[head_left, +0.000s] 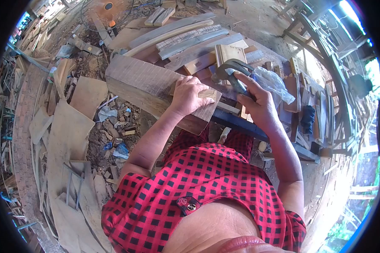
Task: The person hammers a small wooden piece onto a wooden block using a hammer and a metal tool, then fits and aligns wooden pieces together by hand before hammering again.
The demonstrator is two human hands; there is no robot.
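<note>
A thick wooden beam (143, 80) lies across in front of me, its near end close to my body. My left hand (189, 96) rests on top of that end, fingers bent over a small wooden piece (210, 95) that lies on the beam. My right hand (257, 99) is wrapped round a dark tool (239, 84) with a curved metal part, which looks like a clamp or hammer; its exact kind is unclear. The tool is raised beside the beam's near end. Behind it sits a light wooden block (230, 54) with a framed face.
Long planks (185, 40) are stacked beyond the beam. A crumpled clear plastic bag (274, 84) lies to the right, near more wood pieces. Large thin boards (65, 139) and scraps cover the ground at the left. A wooden rack (318, 42) stands at the upper right.
</note>
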